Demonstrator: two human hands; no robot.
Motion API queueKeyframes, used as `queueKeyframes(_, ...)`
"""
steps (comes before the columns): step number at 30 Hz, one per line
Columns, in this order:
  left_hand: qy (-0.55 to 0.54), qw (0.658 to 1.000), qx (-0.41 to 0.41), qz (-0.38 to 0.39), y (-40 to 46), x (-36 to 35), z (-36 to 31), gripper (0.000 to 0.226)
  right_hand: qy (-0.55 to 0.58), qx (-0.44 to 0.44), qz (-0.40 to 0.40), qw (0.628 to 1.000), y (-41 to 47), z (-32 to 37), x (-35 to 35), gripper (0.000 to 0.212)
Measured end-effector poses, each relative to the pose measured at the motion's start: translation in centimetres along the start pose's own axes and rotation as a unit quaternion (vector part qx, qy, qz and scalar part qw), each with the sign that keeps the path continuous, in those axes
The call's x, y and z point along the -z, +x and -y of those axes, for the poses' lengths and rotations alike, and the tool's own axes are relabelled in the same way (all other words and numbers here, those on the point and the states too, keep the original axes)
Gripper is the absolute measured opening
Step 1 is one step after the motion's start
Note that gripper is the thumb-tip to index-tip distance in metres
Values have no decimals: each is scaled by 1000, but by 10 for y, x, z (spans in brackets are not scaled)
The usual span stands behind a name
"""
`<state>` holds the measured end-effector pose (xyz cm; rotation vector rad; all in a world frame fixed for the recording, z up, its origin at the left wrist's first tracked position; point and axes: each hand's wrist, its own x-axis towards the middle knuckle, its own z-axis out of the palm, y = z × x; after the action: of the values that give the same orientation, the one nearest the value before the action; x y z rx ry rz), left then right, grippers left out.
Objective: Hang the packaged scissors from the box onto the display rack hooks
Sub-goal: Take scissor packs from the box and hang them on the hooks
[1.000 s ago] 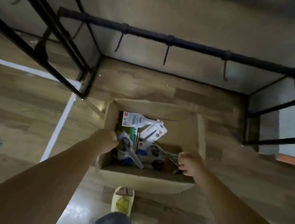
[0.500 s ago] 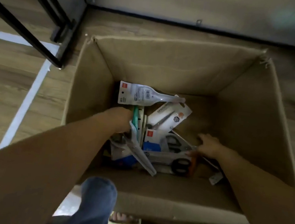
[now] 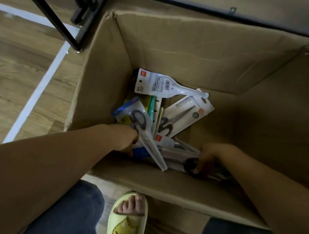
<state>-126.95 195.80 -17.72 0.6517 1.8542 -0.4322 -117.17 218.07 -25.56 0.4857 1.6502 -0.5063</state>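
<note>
Head view, looking straight down into an open cardboard box [image 3: 177,47] standing on a wood-plank floor [image 3: 19,73].

Both forearms reach down over the near wall of the box, the hands well apart, one at each side of the pile of packaged scissors on the box bottom.

Left hand [image 3: 127,140]: forearm comes in from the lower left, wrist bent down, back of the hand toward the camera. Fingers curl under and are mostly hidden; one fingertip shows at the lower edge. It appears to grip a blister-packed pair of black-handled scissors [image 3: 144,133], which runs from the blue card end just beyond the hand, past the knuckles, to a blade tip pointing between the two hands. Exact finger contact cannot be seen.

Right hand [image 3: 208,156]: forearm enters from the lower right, hand turned palm-down, fingers curled onto a long clear scissors pack [image 3: 182,156] lying crosswise in front of it. Fingertips sit on the black handle loop [image 3: 191,165] at the end nearest this hand.

Beyond the hands, further into the box:
- white backing-card pack [image 3: 161,84] with barcode and red square logo, lying flat, beyond the left hand.
- pack printed "SCISSORS" [image 3: 185,114], tilted, between and beyond both hands, its top corner under the white pack's narrow end.
- green and yellow pack edges [image 3: 151,106] stand on edge between those two.

Black metal rack leg [image 3: 71,11] stands on the floor beyond the left arm, outside the box. Below the arms: blue jeans [image 3: 71,217], and a foot in a yellow-green slipper [image 3: 126,224].
</note>
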Motion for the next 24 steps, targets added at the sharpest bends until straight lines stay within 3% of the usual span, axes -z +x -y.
queueKeyframes(3,-12,999,-36,-35,-1,4,-6,32,17,12,8,1000,-4,2,-1,40)
queueKeyframes(8,7,998,-51,-34,-4,9,-17,36,20,40,-46,998,-14,2,-22,54)
queueKeyframes(11,-1,998,-36,-42,-10,23,-19,39,38,37,-70,996,-30,5,-20,21)
queueKeyframes(13,-10,996,-41,-76,-23,36,-15,37,-19,43,-129,991,-54,9,-15,9)
queueKeyframes(15,-7,994,-46,-100,-50,50,-9,32,-100,46,-187,976,-97,16,-4,12)
queueKeyframes(18,42,997,-47,-54,-105,67,-3,30,-144,18,-213,966,-181,22,24,5)
queueKeyframes(22,37,992,-85,-85,-212,113,1,34,-87,20,-254,963,-321,24,68,26)
queueKeyframes(24,-34,987,-101,-124,-274,144,7,33,-12,41,-271,962,-401,30,89,37)
